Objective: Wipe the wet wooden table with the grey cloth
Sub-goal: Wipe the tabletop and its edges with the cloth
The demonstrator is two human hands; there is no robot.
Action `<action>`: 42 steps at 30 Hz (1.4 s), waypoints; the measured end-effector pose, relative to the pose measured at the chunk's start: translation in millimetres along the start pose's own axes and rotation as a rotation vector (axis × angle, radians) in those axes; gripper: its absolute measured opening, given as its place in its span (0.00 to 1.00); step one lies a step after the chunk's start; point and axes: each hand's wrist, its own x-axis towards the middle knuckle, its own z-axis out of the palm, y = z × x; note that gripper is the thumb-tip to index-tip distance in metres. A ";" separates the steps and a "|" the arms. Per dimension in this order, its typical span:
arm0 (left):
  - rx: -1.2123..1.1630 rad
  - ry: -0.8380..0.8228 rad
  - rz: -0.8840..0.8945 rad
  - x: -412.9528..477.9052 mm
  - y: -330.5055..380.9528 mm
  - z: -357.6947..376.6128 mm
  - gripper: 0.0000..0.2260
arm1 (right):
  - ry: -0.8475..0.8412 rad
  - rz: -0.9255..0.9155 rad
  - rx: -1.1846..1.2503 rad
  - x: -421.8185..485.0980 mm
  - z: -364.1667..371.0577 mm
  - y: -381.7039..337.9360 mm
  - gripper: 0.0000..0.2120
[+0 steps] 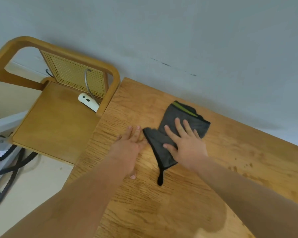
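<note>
Head view. We note the grey cloth [156, 138] lying folded on the wooden table [179, 200], toward its far edge near the wall [162, 31]. The right hand [187, 146] lies flat on it, fingers straight and spread, nothing gripped. The left hand [129, 149] rests on bare wood just beside the cloth's left edge, fingers straight (contact with the cloth: we cannot tell). A dark wet patch [206, 219] lies nearer us. A chair [58, 121] stands left of the table.
</note>
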 end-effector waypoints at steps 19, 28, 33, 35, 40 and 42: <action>-0.027 0.053 0.011 2.3 -2.2 4.1 0.63 | 0.022 -0.143 -0.055 -28.4 22.7 17.8 0.29; -0.023 0.088 0.009 3.7 -4.3 9.6 0.65 | 0.105 0.458 0.262 -19.9 31.3 -22.5 0.29; -0.031 0.114 0.005 5.8 -4.2 9.4 0.66 | 0.108 0.226 0.176 -75.9 78.4 -84.3 0.28; -0.028 0.107 0.000 7.0 -4.8 10.6 0.67 | 0.090 0.127 0.149 -103.7 94.1 -79.0 0.29; -0.040 0.128 0.009 -0.8 -5.3 14.7 0.66 | -0.001 -0.028 0.068 -131.3 92.3 -23.7 0.26; -0.064 0.157 0.000 -7.9 -3.0 18.3 0.64 | 0.006 0.280 0.175 -134.5 88.8 -40.1 0.27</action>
